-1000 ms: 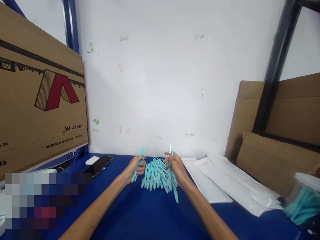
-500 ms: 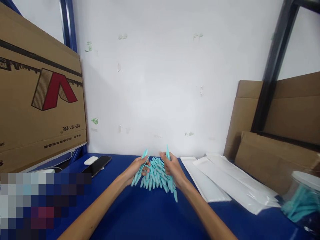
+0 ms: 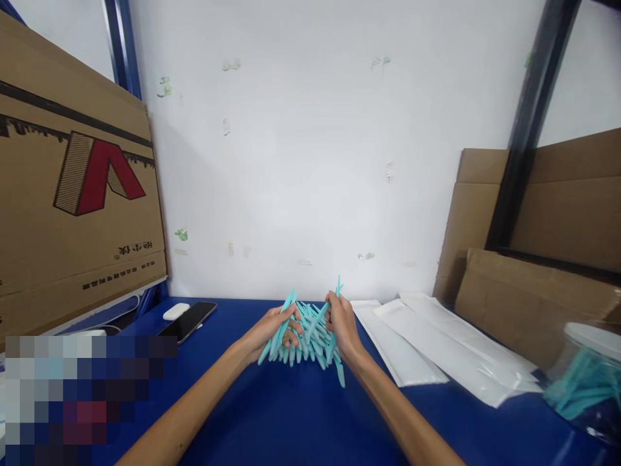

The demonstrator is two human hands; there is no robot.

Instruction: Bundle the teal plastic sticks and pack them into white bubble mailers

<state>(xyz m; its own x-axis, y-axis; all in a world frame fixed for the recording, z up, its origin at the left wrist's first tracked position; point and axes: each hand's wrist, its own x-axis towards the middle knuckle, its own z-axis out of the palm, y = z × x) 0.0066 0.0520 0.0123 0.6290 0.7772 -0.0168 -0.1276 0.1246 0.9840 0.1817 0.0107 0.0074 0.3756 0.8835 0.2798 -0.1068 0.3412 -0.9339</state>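
Observation:
A heap of thin turquoise plastic sticks (image 3: 310,336) lies on the blue table (image 3: 272,414) near the white wall. My left hand (image 3: 269,330) is closed round a small bundle of these sticks at the heap's left side, their tips pointing up and to the right. At the heap's right side my right hand (image 3: 342,323) pinches a few sticks that stand up past its fingers. The two hands are close together over the heap, almost touching.
White flat pouches (image 3: 436,349) lie to the right of the heap. A clear jar (image 3: 587,382) with more turquoise sticks stands at the far right. A black phone (image 3: 189,320) and a white earbud case (image 3: 175,311) lie at the left. Cardboard boxes (image 3: 72,188) flank both sides.
Both hands have moved inward toward each other over the heap. The sticks in the right hand now tilt to the right. The view has shifted slightly.

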